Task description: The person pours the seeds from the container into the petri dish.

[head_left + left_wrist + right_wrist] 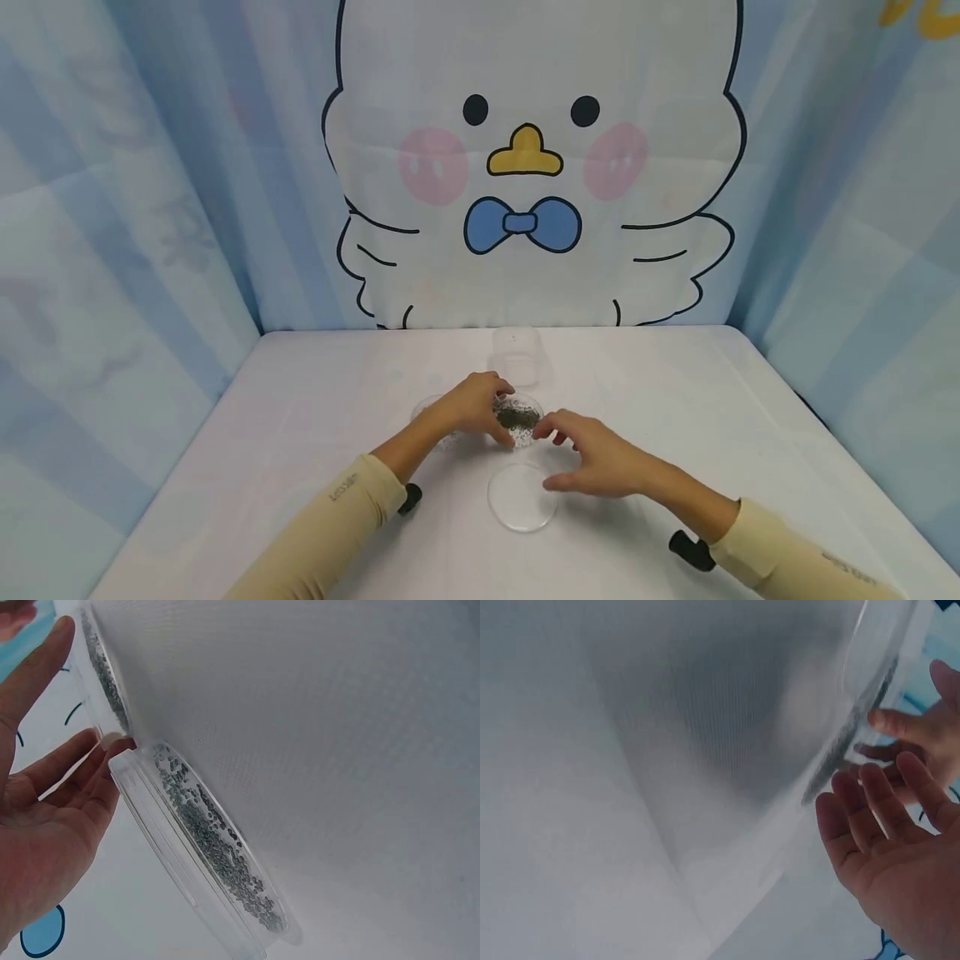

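A clear round dish of dark granules lies on the table between the two hands. At its left edge, my left hand has its thumb and fingers spread apart, fingertips right by the rim. My right hand reaches in from the right with loosely bent fingers near the dish's right rim and thumb by a clear round lid lying flat in front. A second clear dish of granules shows large in the left wrist view; in the head view my left wrist mostly hides it.
A clear plastic container stands behind the dishes near the table's back edge. The white tabletop ends at a cloth backdrop with a cartoon bird, and cloth hangs along both sides.
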`<state>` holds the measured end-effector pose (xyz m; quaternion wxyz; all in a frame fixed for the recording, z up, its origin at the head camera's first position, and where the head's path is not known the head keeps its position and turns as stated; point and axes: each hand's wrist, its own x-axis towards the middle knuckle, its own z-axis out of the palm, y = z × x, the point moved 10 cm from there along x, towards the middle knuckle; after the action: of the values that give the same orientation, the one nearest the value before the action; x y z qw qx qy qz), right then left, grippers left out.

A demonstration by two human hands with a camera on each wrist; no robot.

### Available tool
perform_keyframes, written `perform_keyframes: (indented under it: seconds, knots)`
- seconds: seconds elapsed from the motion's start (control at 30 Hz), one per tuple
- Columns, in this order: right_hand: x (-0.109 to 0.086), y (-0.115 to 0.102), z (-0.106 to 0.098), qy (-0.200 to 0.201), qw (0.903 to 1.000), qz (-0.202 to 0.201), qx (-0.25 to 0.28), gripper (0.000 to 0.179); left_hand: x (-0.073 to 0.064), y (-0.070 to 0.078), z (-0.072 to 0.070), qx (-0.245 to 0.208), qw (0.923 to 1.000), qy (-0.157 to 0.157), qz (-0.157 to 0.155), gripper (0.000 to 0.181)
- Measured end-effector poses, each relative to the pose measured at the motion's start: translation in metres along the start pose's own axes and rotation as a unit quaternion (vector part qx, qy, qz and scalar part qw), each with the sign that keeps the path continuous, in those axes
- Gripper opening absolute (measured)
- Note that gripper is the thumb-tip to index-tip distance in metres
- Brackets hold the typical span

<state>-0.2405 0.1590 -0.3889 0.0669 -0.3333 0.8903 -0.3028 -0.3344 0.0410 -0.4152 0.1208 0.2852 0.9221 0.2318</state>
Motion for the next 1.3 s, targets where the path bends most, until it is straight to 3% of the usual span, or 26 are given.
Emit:
perform_keyframes:
  seconds: [0.2, 0.37, 0.6, 0.77, 1.03, 1.3]
  knots:
    - [-0.007, -0.015, 0.023, -0.039, 0.9991, 0.010, -0.014, 0.082, -0.005, 0.006, -0.005, -0.003, 1.0000, 0.003, 0.000, 0.082]
    - [-0.006, -0.013, 0.034, -0.056, 0.9976, 0.025, -0.033, 0.092, -0.007, 0.008, -0.004, -0.006, 1.0000, 0.001, 0.000, 0.082]
    - [-0.005, -0.016, 0.044, -0.051, 0.9933, 0.008, -0.103, 0.092, -0.003, 0.002, 0.000, -0.003, 1.0000, 0.001, -0.009, 0.081]
    - [-0.004, -0.018, 0.045, -0.041, 0.9913, 0.001, -0.125, 0.089, -0.002, 0.000, -0.001, 0.000, 1.0000, 0.003, -0.007, 0.082]
    - [-0.008, -0.019, 0.041, -0.040, 0.9920, 0.011, -0.119, 0.085, -0.002, 0.001, -0.002, -0.003, 0.9999, 0.000, -0.012, 0.083]
    - [-0.021, -0.010, 0.025, -0.032, 0.9950, 0.032, -0.089, 0.086, -0.002, -0.001, 0.000, -0.008, 0.9999, 0.000, -0.015, 0.084]
